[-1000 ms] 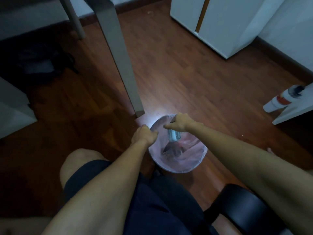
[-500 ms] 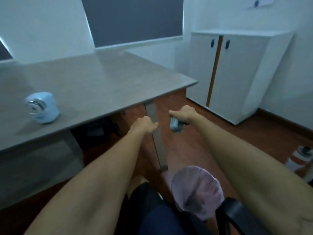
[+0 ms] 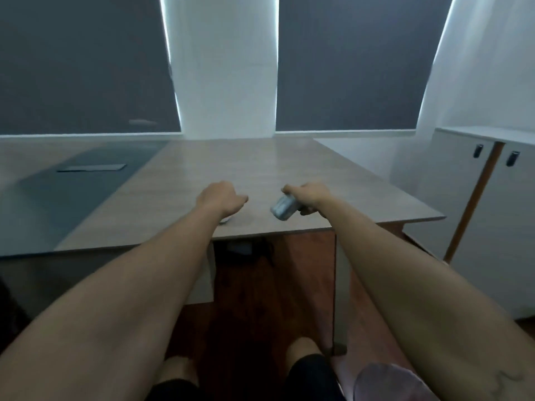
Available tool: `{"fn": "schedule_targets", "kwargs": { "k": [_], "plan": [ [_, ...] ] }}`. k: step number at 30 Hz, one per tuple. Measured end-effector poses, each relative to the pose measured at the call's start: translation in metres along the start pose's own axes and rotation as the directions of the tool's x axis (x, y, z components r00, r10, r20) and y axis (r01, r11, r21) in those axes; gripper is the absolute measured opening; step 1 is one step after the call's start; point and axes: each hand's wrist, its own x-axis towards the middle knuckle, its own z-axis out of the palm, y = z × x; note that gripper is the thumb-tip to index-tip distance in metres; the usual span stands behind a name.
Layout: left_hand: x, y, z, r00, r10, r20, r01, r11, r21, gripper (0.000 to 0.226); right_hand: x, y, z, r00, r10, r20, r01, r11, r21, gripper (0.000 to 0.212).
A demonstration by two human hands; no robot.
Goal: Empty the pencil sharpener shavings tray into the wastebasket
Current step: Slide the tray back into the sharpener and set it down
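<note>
Lifted away from the wastebasket [image 3: 385, 382], the shavings tray [image 3: 282, 209] now hangs above the table [image 3: 246, 169] near its front edge, held in the right hand [image 3: 308, 196] with a closed grip. Beside it, the left hand [image 3: 220, 198] is curled into an empty fist over the table, while the wastebasket sits on the floor by the person's right knee.

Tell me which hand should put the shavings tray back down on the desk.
Right. The right hand already grips the shavings tray over the desk near its front edge. The left hand is a closed fist holding nothing visible, so probably no handover is needed.
</note>
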Motion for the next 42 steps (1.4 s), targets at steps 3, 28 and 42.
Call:
{"fn": "schedule_targets", "kwargs": {
  "k": [3,28,42],
  "plan": [
    [0.009,-0.036,-0.007,0.989,-0.126,-0.077,0.121,0.99,-0.075,0.061,0.015,-0.016,0.028,0.999,-0.046,0.012,0.044,0.992,0.118,0.054],
    [0.078,-0.08,0.048,0.874,-0.487,-0.001,0.266,0.479,-0.837,0.043,0.102,-0.021,0.105,0.987,0.08,0.139,-0.149,0.773,0.616,0.039],
    [0.066,-0.073,0.033,0.931,-0.342,0.13,0.259,0.365,-0.894,0.037,0.09,-0.021,0.115,0.99,0.027,0.14,-0.106,0.798,0.593,0.045]
  ]
}}
